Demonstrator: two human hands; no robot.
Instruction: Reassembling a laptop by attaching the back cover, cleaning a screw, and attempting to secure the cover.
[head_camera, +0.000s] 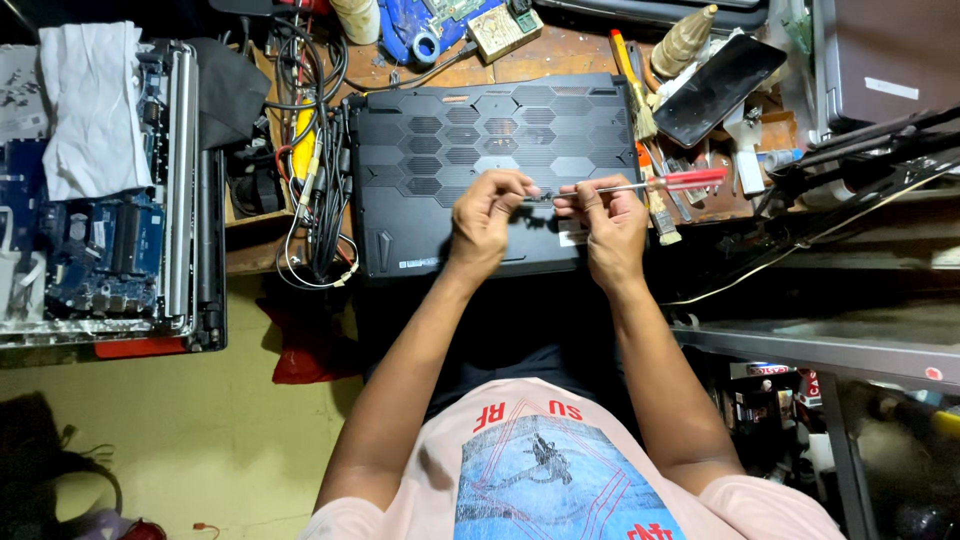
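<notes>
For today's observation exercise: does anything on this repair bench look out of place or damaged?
Yes. A laptop lies upside down, while both hands hold a red-handled screwdriver over it. At left, an opened device has its circuit board exposed. Cables lie tangled between them.

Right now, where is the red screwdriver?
In the head view, the red screwdriver lies sideways in the right hand, its tip meeting the left hand above the black laptop.
</notes>
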